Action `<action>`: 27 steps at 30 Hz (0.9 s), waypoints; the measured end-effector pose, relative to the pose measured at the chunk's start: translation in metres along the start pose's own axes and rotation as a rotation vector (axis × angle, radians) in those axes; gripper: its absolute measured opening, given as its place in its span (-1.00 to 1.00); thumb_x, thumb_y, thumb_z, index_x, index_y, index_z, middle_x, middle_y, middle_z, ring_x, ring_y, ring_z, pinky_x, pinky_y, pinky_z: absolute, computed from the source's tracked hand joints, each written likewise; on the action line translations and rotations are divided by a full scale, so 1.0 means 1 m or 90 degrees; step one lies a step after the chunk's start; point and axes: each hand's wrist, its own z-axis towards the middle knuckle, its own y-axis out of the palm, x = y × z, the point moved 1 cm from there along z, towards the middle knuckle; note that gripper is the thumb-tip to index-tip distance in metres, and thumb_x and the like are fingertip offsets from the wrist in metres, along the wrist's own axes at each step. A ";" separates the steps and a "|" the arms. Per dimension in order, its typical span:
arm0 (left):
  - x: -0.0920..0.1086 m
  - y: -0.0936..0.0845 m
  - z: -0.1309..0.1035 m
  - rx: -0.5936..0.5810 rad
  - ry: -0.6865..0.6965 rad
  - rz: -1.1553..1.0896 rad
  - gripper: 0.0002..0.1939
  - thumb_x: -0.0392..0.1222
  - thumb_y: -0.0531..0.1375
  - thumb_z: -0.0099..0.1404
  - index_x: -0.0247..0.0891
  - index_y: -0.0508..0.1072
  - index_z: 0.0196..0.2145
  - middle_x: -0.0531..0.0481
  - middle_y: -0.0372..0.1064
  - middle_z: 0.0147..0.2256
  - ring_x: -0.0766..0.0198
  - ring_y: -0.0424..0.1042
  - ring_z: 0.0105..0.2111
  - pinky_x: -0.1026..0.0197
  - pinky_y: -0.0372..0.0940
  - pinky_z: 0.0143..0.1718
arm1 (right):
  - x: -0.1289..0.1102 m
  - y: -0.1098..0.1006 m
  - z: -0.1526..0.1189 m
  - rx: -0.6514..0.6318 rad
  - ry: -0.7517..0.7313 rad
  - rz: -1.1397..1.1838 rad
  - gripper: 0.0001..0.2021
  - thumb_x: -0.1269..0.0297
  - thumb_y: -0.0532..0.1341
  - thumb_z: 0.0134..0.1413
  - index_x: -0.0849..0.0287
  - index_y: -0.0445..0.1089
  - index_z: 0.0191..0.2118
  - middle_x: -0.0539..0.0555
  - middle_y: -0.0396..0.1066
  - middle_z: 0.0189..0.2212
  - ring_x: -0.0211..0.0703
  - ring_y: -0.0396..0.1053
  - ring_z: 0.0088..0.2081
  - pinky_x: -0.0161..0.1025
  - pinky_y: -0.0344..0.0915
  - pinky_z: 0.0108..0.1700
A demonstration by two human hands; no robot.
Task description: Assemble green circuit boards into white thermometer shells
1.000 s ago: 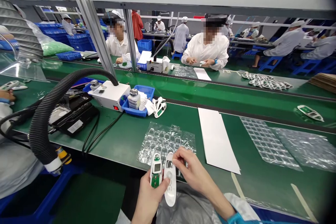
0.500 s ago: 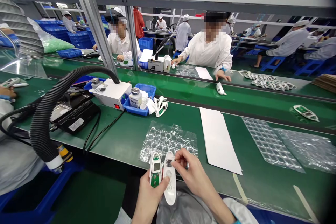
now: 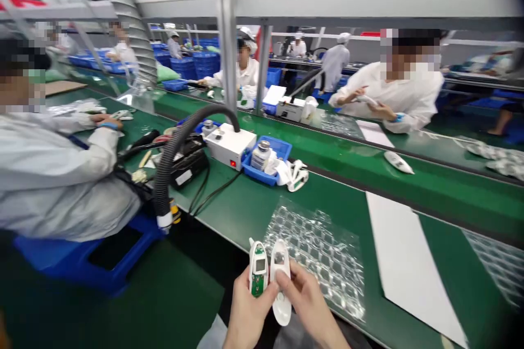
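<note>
My left hand (image 3: 246, 305) is closed around a white handheld device half (image 3: 260, 266) that has a small dark screen and a green circuit board. Beside it, upright and nearly parallel, is a long white shell cover (image 3: 281, 310) with a window near its top. My right hand (image 3: 310, 301) grips this cover, its thumb lying across the front; my left thumb reaches the cover's edge too. Just beyond both hands a clear plastic blister tray (image 3: 319, 256) lies on the green bench.
A blue tray (image 3: 262, 177) holds a bottle and white pieces beside a white box (image 3: 229, 144) with a black hose (image 3: 164, 174). White sheets (image 3: 405, 262) lie to the right. A white shell (image 3: 398, 162) sits on the green belt. Co-workers sit left and opposite.
My view has swung left. My right hand has moved from the cover's upper edge to grasp it, thumb on its front. The co-worker opposite now holds a white piece in both hands.
</note>
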 end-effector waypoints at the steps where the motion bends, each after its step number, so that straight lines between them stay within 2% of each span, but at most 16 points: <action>1: 0.001 -0.009 0.000 0.002 0.007 -0.023 -0.61 -0.04 0.38 0.01 -0.38 0.50 -0.28 -0.08 0.44 -0.44 0.25 0.33 -0.45 0.26 0.27 -0.39 | 0.002 0.010 0.003 -0.005 0.010 0.007 -0.67 -0.02 0.29 0.01 0.18 0.38 -0.34 0.10 0.46 -0.39 -0.05 0.39 -0.33 -0.23 0.31 -0.27; 2: 0.002 -0.020 0.001 0.007 0.013 -0.052 -0.57 -0.04 0.40 -0.02 -0.36 0.49 -0.25 -0.06 0.42 -0.43 0.27 0.32 -0.46 0.27 0.27 -0.40 | 0.004 0.019 0.007 -0.005 0.023 0.014 -0.66 -0.03 0.30 0.00 0.19 0.40 -0.35 0.09 0.47 -0.40 -0.06 0.40 -0.35 -0.24 0.32 -0.28; 4: 0.004 -0.045 0.003 0.045 0.026 -0.125 -0.45 0.00 0.43 -0.08 -0.31 0.47 -0.16 0.02 0.36 -0.45 0.36 0.28 -0.52 0.33 0.23 -0.50 | 0.009 0.041 0.020 -0.022 0.063 0.034 -0.65 -0.05 0.29 0.01 0.19 0.41 -0.32 0.06 0.45 -0.46 -0.14 0.39 -0.47 -0.30 0.33 -0.42; 5: 0.004 -0.059 0.005 0.083 0.032 -0.170 -0.41 0.06 0.41 -0.06 -0.30 0.45 -0.13 0.06 0.31 -0.47 0.41 0.23 -0.57 0.37 0.16 -0.58 | 0.012 0.055 0.028 -0.041 0.084 0.046 -0.63 -0.06 0.28 0.02 0.19 0.40 -0.28 0.04 0.44 -0.48 -0.21 0.36 -0.55 -0.34 0.28 -0.54; 7: 0.005 -0.092 0.010 0.188 0.033 -0.267 -0.39 0.23 0.29 0.04 -0.31 0.44 -0.13 0.10 0.23 -0.52 0.47 0.13 -0.65 0.42 -0.02 -0.71 | 0.022 0.090 0.049 -0.099 0.123 0.080 -0.57 -0.11 0.27 0.01 0.21 0.38 -0.23 0.02 0.42 -0.53 -0.35 0.22 -0.71 -0.45 0.06 -0.73; 9: 0.005 -0.127 0.016 0.290 0.034 -0.353 -0.38 0.32 0.17 0.12 -0.36 0.45 -0.20 0.08 0.23 -0.55 0.48 0.11 -0.67 0.44 -0.08 -0.73 | 0.036 0.133 0.072 -0.148 0.166 0.125 -0.49 -0.19 0.27 -0.05 0.26 0.38 -0.28 0.02 0.39 -0.60 -0.43 0.11 -0.77 -0.50 -0.13 -0.79; 12: 0.002 -0.172 0.021 0.391 0.048 -0.404 -0.43 0.29 0.20 0.10 -0.38 0.43 -0.38 0.06 0.27 -0.59 0.46 0.17 -0.67 0.44 -0.01 -0.72 | 0.060 0.198 0.097 -0.196 0.236 0.153 -0.39 -0.30 0.24 -0.15 0.30 0.37 -0.48 0.03 0.33 -0.71 -0.42 0.10 -0.78 -0.50 -0.18 -0.82; 14: -0.001 -0.191 0.022 0.426 0.059 -0.419 -0.45 0.29 0.21 0.08 -0.36 0.41 -0.45 0.07 0.27 -0.62 0.45 0.20 -0.67 0.44 0.01 -0.72 | 0.074 0.227 0.105 -0.211 0.257 0.150 -0.38 -0.33 0.23 -0.16 0.29 0.36 -0.52 0.03 0.32 -0.73 -0.40 0.12 -0.78 -0.49 -0.18 -0.82; 15: -0.002 -0.196 0.022 0.436 0.062 -0.426 -0.45 0.29 0.21 0.08 -0.36 0.40 -0.46 0.07 0.27 -0.63 0.44 0.21 -0.67 0.44 0.01 -0.72 | 0.079 0.234 0.106 -0.213 0.262 0.148 -0.38 -0.32 0.22 -0.15 0.29 0.36 -0.52 0.03 0.32 -0.74 -0.40 0.12 -0.78 -0.49 -0.19 -0.82; 17: -0.006 -0.195 0.024 0.439 0.059 -0.435 -0.46 0.29 0.20 0.09 -0.35 0.39 -0.49 0.07 0.27 -0.65 0.44 0.20 -0.69 0.44 -0.01 -0.73 | 0.086 0.234 0.104 -0.201 0.266 0.149 -0.40 -0.30 0.22 -0.14 0.28 0.36 -0.51 0.01 0.32 -0.74 -0.41 0.11 -0.79 -0.49 -0.22 -0.81; 23: -0.012 -0.164 0.037 0.375 0.016 -0.440 -0.47 0.27 0.21 0.09 -0.34 0.39 -0.53 0.11 0.20 -0.71 0.45 0.13 -0.74 0.44 -0.07 -0.77 | 0.084 0.194 0.096 -0.130 0.241 0.156 -0.46 -0.23 0.28 -0.16 0.26 0.32 -0.57 -0.01 0.30 -0.73 -0.44 0.06 -0.80 -0.49 -0.29 -0.80; 25: -0.012 -0.166 0.037 0.382 0.016 -0.447 -0.48 0.27 0.21 0.09 -0.33 0.38 -0.54 0.12 0.20 -0.71 0.45 0.13 -0.74 0.44 -0.07 -0.77 | 0.083 0.196 0.097 -0.124 0.240 0.159 -0.48 -0.21 0.28 -0.15 0.26 0.33 -0.56 -0.01 0.30 -0.73 -0.44 0.07 -0.80 -0.49 -0.28 -0.79; 27: -0.012 -0.176 0.035 0.414 0.027 -0.456 -0.49 0.27 0.22 0.08 -0.31 0.36 -0.55 0.13 0.19 -0.71 0.47 0.13 -0.75 0.44 -0.07 -0.77 | 0.085 0.210 0.097 -0.131 0.246 0.156 -0.49 -0.21 0.28 -0.15 0.25 0.35 -0.52 -0.01 0.30 -0.74 -0.42 0.06 -0.80 -0.48 -0.29 -0.79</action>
